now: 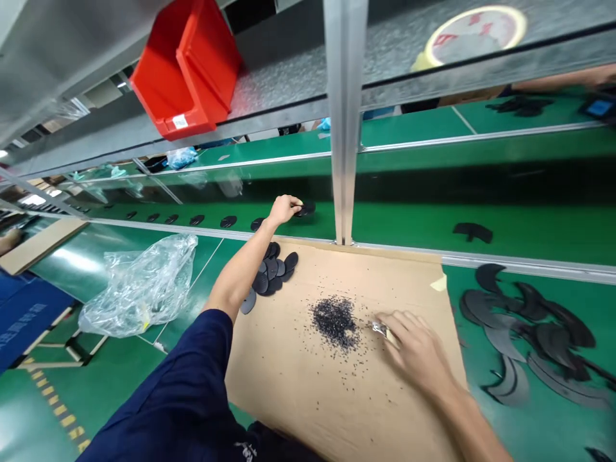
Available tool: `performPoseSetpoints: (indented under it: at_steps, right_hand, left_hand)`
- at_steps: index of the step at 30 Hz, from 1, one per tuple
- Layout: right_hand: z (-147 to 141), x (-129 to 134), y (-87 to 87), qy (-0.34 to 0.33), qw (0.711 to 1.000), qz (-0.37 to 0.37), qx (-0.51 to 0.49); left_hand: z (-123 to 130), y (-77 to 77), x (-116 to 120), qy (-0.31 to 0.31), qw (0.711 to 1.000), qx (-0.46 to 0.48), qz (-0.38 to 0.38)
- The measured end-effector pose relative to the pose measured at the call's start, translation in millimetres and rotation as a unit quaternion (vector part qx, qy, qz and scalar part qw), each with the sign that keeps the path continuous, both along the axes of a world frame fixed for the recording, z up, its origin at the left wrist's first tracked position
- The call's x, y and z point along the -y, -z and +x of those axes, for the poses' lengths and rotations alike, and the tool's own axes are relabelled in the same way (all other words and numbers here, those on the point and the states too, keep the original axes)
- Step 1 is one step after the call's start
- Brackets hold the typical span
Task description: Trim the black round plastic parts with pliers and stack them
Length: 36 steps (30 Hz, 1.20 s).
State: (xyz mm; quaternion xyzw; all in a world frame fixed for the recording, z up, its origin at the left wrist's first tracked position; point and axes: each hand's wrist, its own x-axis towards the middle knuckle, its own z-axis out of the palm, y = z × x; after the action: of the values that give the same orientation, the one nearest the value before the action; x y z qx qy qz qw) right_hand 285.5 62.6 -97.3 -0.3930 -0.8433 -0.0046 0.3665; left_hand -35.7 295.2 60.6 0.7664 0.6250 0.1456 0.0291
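Observation:
My left hand [285,209] reaches over the green belt [404,224] behind the table, its fingers pinched on a black disc [306,209]. Over the right part of the brown cardboard sheet [298,378] is my right hand [409,337], closed on a small metallic tool [380,328] whose full shape is hidden. Left of that hand lies a heap of tiny black pieces [335,322], with loose ones scattered around it. Several black discs [273,269] are piled at the sheet's upper left corner.
Curved black parts [539,333] lie on the green table at right, and one black part [473,231] sits on the belt. A metal post [344,128] stands centrally. Clear plastic bag [144,282] at left; red bin [187,70] and tape roll [476,35] on the shelf above.

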Motion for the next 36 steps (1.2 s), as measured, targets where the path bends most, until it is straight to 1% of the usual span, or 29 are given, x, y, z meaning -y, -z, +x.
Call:
performPoseSetpoints:
  at_steps: [3,5,6,7,9,10,11,12,13,14,15,16,17,18,19,20,21,23,24,26,28,30,32,34,36]
  right_hand:
    - [-3,9,1.9,0.010,1.000,-0.015,-0.008]
    - [-4,14,0.7,0.022,0.999,-0.035,-0.013]
    - [-5,17,0.1,0.029,0.999,-0.045,-0.012]
    - [-6,19,-0.6,0.034,0.998,-0.055,-0.009]
    - [-8,24,-1.9,0.041,0.996,-0.080,-0.002]
    - [-10,26,-2.6,0.041,0.994,-0.097,0.002]
    - [-11,28,-3.5,0.038,0.992,-0.116,0.007]
    - [-13,29,-4.4,0.033,0.990,-0.136,0.014]
    - [-14,30,-5.3,0.028,0.987,-0.154,0.021]
    - [-15,31,-6.3,0.022,0.985,-0.169,0.028]
    - [-16,31,-7.2,0.017,0.983,-0.180,0.035]
    - [-17,32,-8.1,0.013,0.981,-0.187,0.042]
    - [-18,32,-8.9,0.011,0.981,-0.190,0.049]
    - [-18,33,-9.7,0.007,0.980,-0.191,0.058]
    - [-17,34,-10.4,0.003,0.979,-0.192,0.067]
    - [-17,34,-11.0,-0.002,0.978,-0.192,0.078]
    - [-16,35,-11.6,-0.008,0.977,-0.192,0.088]
    - [-14,36,-12.7,-0.019,0.975,-0.194,0.104]
    - [-13,36,-13.2,-0.020,0.975,-0.195,0.108]
    - [-11,36,-13.8,-0.015,0.974,-0.198,0.110]
    - [-9,35,-13.8,-0.004,0.974,-0.199,0.107]
    - [-7,33,-12.8,0.006,0.976,-0.193,0.100]
    - [-7,32,-10.4,0.019,0.980,-0.182,0.082]
    - [-8,32,-6.5,0.029,0.985,-0.165,0.047]
    - [-10,32,-2.0,0.057,0.989,-0.137,-0.026]
  left_hand:
    - [15,10.5,-7,0.000,0.999,-0.020,-0.029]
    - [21,15.1,-4,0.005,0.998,-0.040,-0.051]
    - [22,14.9,-1,0.006,0.997,-0.051,-0.055]
    - [22,12.9,3,0.008,0.997,-0.062,-0.055]
    - [20,3.5,18,0.021,0.994,-0.087,-0.063]
    - [21,-3.1,27,0.035,0.991,-0.101,-0.077]
    - [23,-10.3,39,0.062,0.986,-0.116,-0.102]
    - [27,-17.3,51,0.097,0.977,-0.128,-0.137]
    - [34,-23.2,64,0.155,0.961,-0.135,-0.184]
    - [44,-27.2,76,0.258,0.927,-0.130,-0.238]
    - [58,-28.3,86,0.352,0.886,-0.123,-0.277]
    - [75,-26.2,94,0.430,0.846,-0.116,-0.295]
    - [97,-20.6,98,0.490,0.813,-0.116,-0.292]
    - [121,-11.7,99,0.528,0.797,-0.120,-0.265]
    - [148,-0.1,96,0.549,0.794,-0.131,-0.227]
    - [177,13.5,89,0.555,0.797,-0.149,-0.186]
    - [206,28.1,80,0.543,0.812,-0.161,-0.142]
    - [261,57.1,58,0.483,0.860,-0.145,-0.081]
    - [285,70.2,48,0.444,0.884,-0.128,-0.072]
    - [321,91.5,34,0.366,0.922,-0.102,-0.076]
    - [341,105.1,28,0.320,0.940,-0.086,-0.078]
    - [344,110.3,27,0.304,0.948,-0.072,-0.068]
    - [332,106.5,28,0.294,0.953,-0.052,-0.052]
    - [305,94.3,32,0.285,0.957,-0.034,-0.035]
    - [265,77.3,41,0.289,0.957,0.008,-0.015]
